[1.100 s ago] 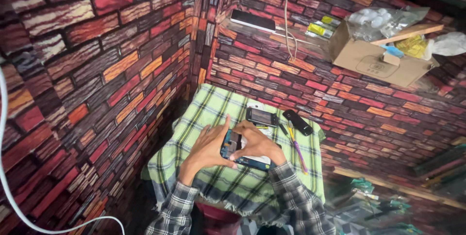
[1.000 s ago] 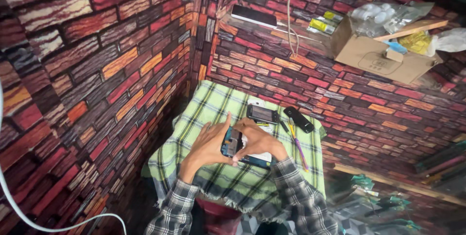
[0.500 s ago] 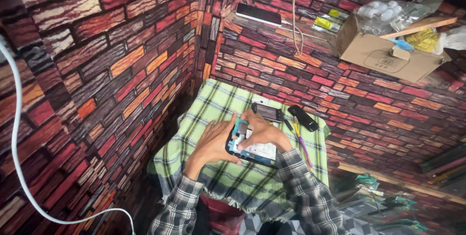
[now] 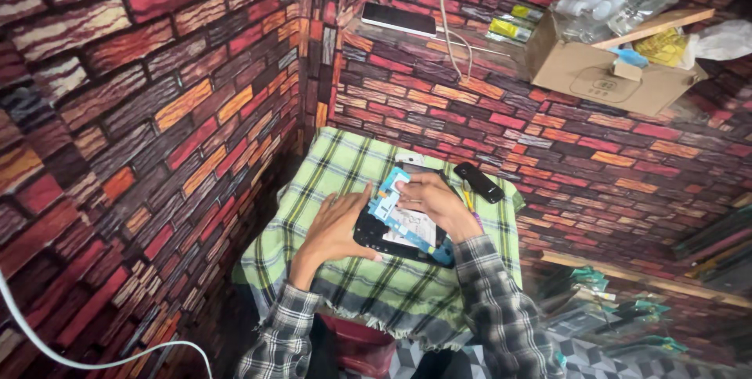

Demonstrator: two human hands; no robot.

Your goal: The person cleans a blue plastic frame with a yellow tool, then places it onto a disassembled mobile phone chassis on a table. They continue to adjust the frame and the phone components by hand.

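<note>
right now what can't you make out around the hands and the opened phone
- Head view: the right hand covers the upper part of the opened phone.
- Parts on its blue board: too small.
- Under the left hand: hidden.
- Contents of the cardboard box: crumpled bags hide them.

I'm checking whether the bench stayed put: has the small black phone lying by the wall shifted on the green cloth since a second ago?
No. The black phone still lies near the green cloth's far right corner, just beyond the right hand.

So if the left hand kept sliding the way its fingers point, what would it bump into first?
Probably the blue circuit board of the opened phone: the left hand points up and right toward it, already resting on the phone's edge. Depth is hard to judge.
</note>
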